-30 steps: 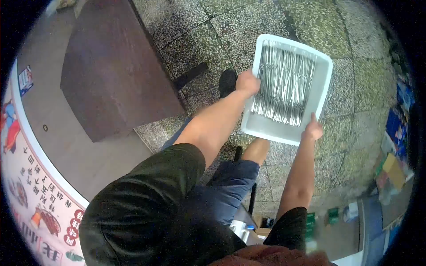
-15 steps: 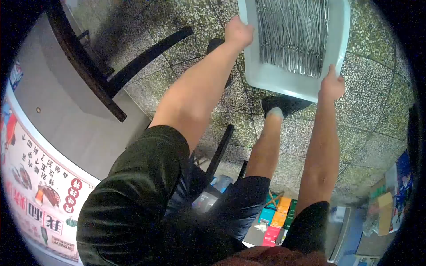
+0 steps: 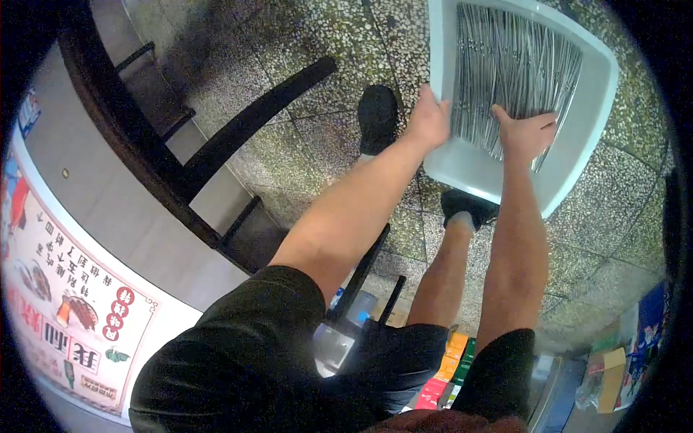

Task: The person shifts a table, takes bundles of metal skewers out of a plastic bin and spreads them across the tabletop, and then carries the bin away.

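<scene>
A white plastic tub (image 3: 462, 167) holds a thick layer of thin metal skewers (image 3: 505, 65) lying lengthwise. My left hand (image 3: 431, 121) is closed on the tub's left rim, thumb up along the edge. Inside the tub, my right hand (image 3: 528, 136) rests over the near ends of the skewers, its thumb spread away from the fingers. The fingertips are partly lost among the metal, and no skewer is visibly lifted.
Speckled stone tiles (image 3: 375, 43) make up the floor. To the left stands dark furniture with a black leg (image 3: 260, 108) jutting out, beside a printed menu board (image 3: 79, 325). My shoes (image 3: 377, 115) are close to the tub. Colourful boxes (image 3: 449, 357) and a cardboard piece (image 3: 612, 372) lie low.
My right hand has left the tub's right rim and moved in onto the skewers. In view, the tub has shifted right and down and turned slightly; my left hand keeps hold of its rim.
</scene>
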{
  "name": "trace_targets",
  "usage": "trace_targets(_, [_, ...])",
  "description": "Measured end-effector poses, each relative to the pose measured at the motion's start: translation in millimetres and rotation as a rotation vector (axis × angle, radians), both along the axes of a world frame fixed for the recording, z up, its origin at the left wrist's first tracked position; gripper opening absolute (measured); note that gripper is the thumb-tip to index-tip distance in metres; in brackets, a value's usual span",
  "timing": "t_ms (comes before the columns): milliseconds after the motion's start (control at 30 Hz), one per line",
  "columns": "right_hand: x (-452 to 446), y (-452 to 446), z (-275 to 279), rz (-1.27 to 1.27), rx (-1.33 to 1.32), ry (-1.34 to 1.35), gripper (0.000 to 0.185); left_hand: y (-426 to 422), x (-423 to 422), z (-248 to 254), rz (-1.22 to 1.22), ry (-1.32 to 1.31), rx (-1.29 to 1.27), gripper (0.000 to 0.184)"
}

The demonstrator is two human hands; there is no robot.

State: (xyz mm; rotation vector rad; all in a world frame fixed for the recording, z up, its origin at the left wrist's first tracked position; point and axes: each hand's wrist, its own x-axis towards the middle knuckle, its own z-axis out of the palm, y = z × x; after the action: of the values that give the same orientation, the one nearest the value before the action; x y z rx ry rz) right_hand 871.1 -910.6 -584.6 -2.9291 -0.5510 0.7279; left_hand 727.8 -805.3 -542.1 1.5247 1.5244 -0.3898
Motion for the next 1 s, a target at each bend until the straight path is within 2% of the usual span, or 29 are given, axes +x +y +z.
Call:
trace_targets(33, [6, 3, 2, -0.065, -0.007, 0.108, 0.113, -1, 2, 0, -0.022, 0.024, -0.001, 0.046])
trace_targets(133, [1, 0, -12, -0.131, 0.005, 0.182, 0.110, -9, -1, -12, -0.004, 0.061, 0.003, 0.047])
trace_targets(300, [-6, -1, -28, -0.192, 0.041, 0.213, 0.075, 6, 8, 7, 0.026, 0.109, -0.215, 0.056])
trace_targets(400, [11, 0, -10, -0.190, 0.128, 0.419, 0.064, 0, -6, -4, -0.010, 0.009, -0.090, 0.054])
trace_targets(433, [18, -5, -13, -0.154, 0.071, 0.479, 0.054, -3, -9, -6, -0.124, 0.070, 0.021, 0.052])
trace_targets(533, [37, -18, 1, -0.349, 0.269, 0.833, 0.046, -10, 12, 44, -0.282, -0.122, 0.565, 0.051])
trace_targets(567, [35, -31, -8, -0.327, 0.430, 0.825, 0.042, -14, 18, 46, -0.266, -0.301, 0.621, 0.046])
trace_targets(667, [54, -40, 0, -0.428, 0.403, 1.049, 0.039, -35, 54, 31, -0.060, -0.457, 0.047, 0.035])
trace_targets(733, [58, -53, -6, -0.405, 0.401, 1.099, 0.038, -30, 80, 14, 0.128, -0.325, -0.321, 0.042])
trace_targets(833, [64, -53, 2, -0.461, 0.466, 1.210, 0.036, -33, 105, -8, 0.093, -0.510, -0.427, 0.060])
trace_targets(900, [67, -56, 3, -0.472, 0.502, 1.193, 0.036, -29, 126, 18, -0.031, -0.305, -0.451, 0.066])
trace_targets(967, [65, -60, 6, -0.524, 0.511, 1.222, 0.037, -38, 130, 10, -0.129, -0.227, -0.508, 0.076])
trace_targets(1000, [64, -61, 8, -0.573, 0.507, 1.252, 0.037, -53, 133, -22, -0.171, -0.258, -0.552, 0.083])
